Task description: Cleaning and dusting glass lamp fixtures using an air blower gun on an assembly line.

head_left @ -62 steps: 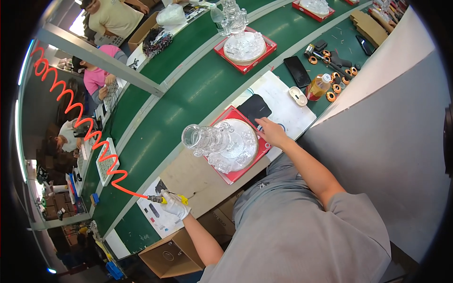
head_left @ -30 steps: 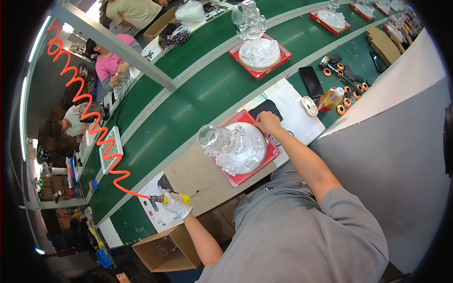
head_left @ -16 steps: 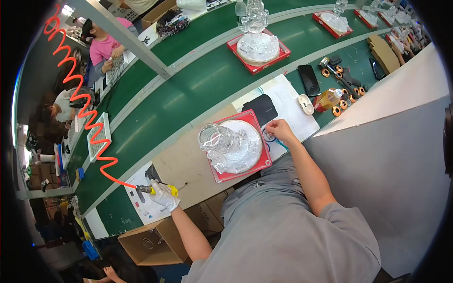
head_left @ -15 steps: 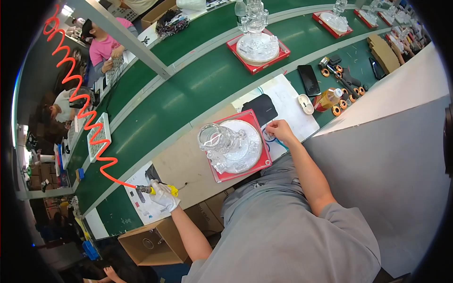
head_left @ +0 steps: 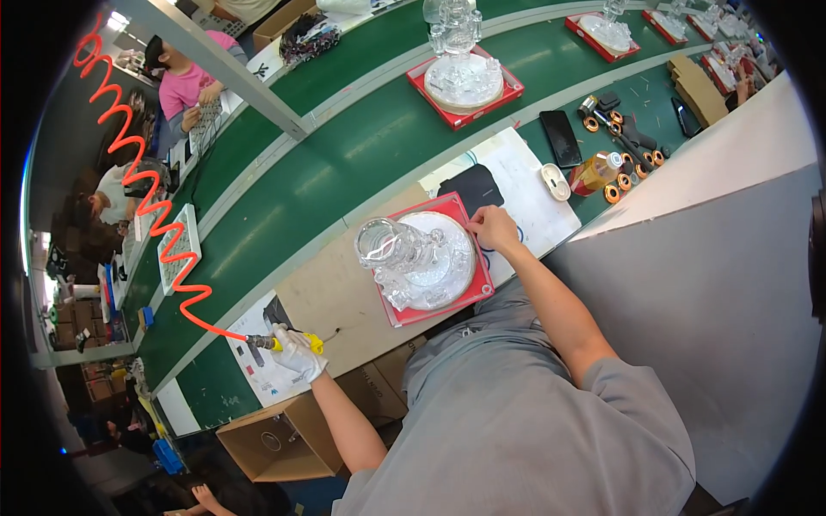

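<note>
My left hand (head_left: 297, 357), in a white glove, is closed around a yellow air blow gun (head_left: 313, 343) at the end of an orange coiled hose (head_left: 178, 258). Bare, my right hand (head_left: 496, 229) has its fingers pinched together at the right edge of a red tray (head_left: 451, 206). Whatever those fingertips hold, if anything, is too small to make out. On the tray lies a round, whitish base (head_left: 456, 267) with clear glass-like parts on it, including a wide clear cylinder (head_left: 385, 243) leaning up and left. A black pouch (head_left: 473, 187) lies just beyond my right hand.
A green conveyor belt (head_left: 258, 236) runs past the bench, carrying more red trays (head_left: 465, 116) with clear assemblies. To the right are a phone (head_left: 561, 138), a white case (head_left: 555, 182), a bottle (head_left: 594, 176) and several copper-coloured rings (head_left: 612, 193). An open carton (head_left: 284, 443) stands below left.
My right hand has moved left, from beside the black pouch to the red tray's edge. My left hand keeps its grip on the air blow gun, nearly still.
</note>
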The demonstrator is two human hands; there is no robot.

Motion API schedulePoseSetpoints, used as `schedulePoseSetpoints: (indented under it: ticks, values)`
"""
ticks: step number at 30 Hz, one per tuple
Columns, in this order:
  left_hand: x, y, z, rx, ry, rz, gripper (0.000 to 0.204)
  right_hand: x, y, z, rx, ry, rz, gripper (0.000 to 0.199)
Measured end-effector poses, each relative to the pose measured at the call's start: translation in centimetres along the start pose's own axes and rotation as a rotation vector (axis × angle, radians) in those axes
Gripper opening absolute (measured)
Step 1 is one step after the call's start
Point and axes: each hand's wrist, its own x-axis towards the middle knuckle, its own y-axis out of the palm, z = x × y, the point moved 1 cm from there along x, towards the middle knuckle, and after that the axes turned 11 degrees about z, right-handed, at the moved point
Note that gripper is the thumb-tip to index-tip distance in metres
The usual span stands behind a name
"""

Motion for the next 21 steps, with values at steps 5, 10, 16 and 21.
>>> schedulePoseSetpoints:
  ticks: [5, 10, 16, 21]
  values:
    - [0.2, -0.4, 0.3, -0.024, -0.023, -0.032, 0.013, -1.2, -0.3, -0.7, 0.112, -0.051, -0.096, 0.016]
    - [0.2, -1.0, 0.3, -0.045, -0.029, 0.021, 0.011, -4.9, -0.4, -3.6, 0.190, -0.099, -0.037, 0.015]
    - [-0.6, 1.5, -1.9, -0.033, -0.018, -0.049, 0.013, -10.5, 0.4, -7.3, 0.109, 0.011, 0.042, 0.013]
    - [0.0, -0.1, -0.4, -0.024, -0.020, 0.009, 0.013, -13.0, 0.2, -6.0, -0.109, -0.018, 0.197, 0.012]
